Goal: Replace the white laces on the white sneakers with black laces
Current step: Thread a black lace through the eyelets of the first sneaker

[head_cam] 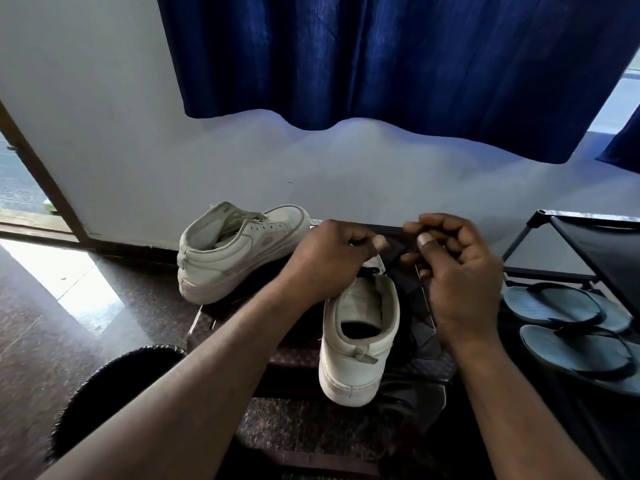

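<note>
**Sneakers, one pair, lacing under way**

Near sneaker (356, 344): heel toward wearer, on dark tabletop (298, 356). Over its tongue, left hand (332, 258) and right hand (457, 271), fingers curled, pinching black lace (369, 270). Second sneaker (239, 251): beyond, left. Blue curtain (381, 64): behind.

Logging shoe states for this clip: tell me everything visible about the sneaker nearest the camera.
The near sneaker is white, leather-looking, with a thick pale sole scuffed at the heel, a small heel tab and a dark inside. It stands upright on the dark low stand, heel toward the camera. A black lace shows at its tongue; the front is hidden under the left hand, which rests on it. The right hand is beside it, and both seem to pinch the lace.
</note>
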